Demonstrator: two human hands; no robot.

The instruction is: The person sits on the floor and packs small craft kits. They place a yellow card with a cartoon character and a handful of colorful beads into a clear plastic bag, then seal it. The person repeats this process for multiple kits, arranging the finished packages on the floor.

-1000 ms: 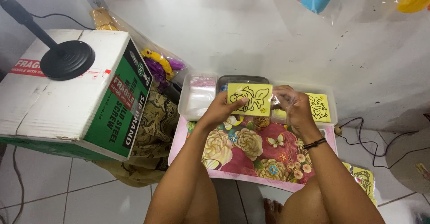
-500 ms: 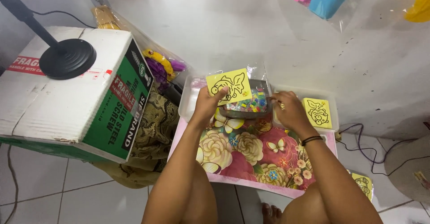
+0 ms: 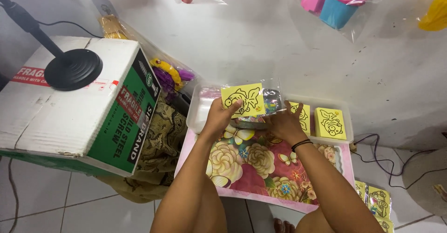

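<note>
Head view. We held a yellow card (image 3: pixel 242 100) printed with a black fish outline inside a clear plastic sleeve (image 3: pixel 267 98), just above the far edge of the floral surface (image 3: pixel 260 168). Our left hand (image 3: pixel 219 116) pinched the card's lower left corner, thumb on its face. Our right hand (image 3: pixel 284 123) curled around the sleeve's lower right. Beyond the floral surface, a white tray (image 3: pixel 347 130) carried more yellow cards (image 3: pixel 329 122).

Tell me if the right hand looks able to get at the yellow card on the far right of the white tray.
Probably yes. The right hand sits just left of that yellow card, which lies face up in the white tray with nothing over it. The hand seems to be steadying the clear bag, though.
</note>
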